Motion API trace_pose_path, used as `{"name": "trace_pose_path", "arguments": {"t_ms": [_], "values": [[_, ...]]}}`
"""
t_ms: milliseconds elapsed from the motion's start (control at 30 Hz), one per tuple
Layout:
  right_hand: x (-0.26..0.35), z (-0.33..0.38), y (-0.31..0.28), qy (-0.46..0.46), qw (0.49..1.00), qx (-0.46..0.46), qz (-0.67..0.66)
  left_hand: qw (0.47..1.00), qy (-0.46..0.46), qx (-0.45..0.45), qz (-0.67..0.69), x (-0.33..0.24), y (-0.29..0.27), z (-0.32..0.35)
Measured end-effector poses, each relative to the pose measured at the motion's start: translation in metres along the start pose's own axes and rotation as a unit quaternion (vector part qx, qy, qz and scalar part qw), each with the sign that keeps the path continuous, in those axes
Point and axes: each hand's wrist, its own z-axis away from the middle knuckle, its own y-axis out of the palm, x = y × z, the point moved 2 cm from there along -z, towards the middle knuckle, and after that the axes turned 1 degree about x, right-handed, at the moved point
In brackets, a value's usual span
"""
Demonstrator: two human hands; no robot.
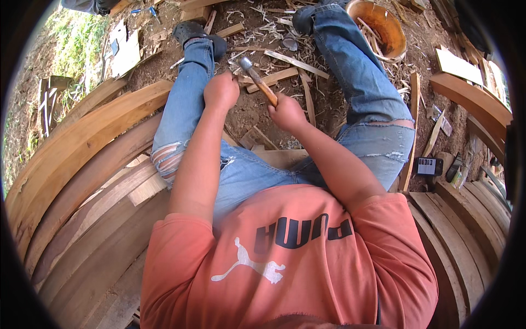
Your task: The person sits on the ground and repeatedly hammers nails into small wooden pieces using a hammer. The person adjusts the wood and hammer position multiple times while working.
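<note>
My right hand [288,113] is wrapped round the wooden handle of a hammer [262,86]. The hammer is raised between my shins, its metal head pointing up and to the left, toward my other hand. Beside my left shin, my left hand [221,91] is closed in a fist, its back turned up. Whatever its fingers pinch, if anything, is hidden or too small to make out. The hammer head and the left fist are a short way apart. Below them, wood offcuts [272,80] and pale shavings lie on the dirt.
An orange bucket [383,30] with wood strips inside stands beyond my right foot. Curved wooden boards [93,134] are stacked on my left, with more boards [446,241] on my right. A phone [428,166] lies near my right knee, beside a thin upright board [411,131].
</note>
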Motion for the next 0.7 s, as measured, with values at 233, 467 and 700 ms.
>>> {"name": "trace_pose_path", "arguments": {"t_ms": [233,467,700], "values": [[0.009,-0.001,-0.01,0.016,1.0,0.022,0.014,1.0,0.001,0.004,-0.013,-0.002,-0.003,-0.004],[-0.009,-0.008,-0.011,0.045,0.997,0.0,-0.062,1.0,-0.003,0.016,0.01,0.005,0.003,0.009],[-0.023,-0.022,-0.003,0.076,0.996,0.036,0.005,0.999,0.043,-0.004,0.004,-0.003,-0.01,-0.005]]}}
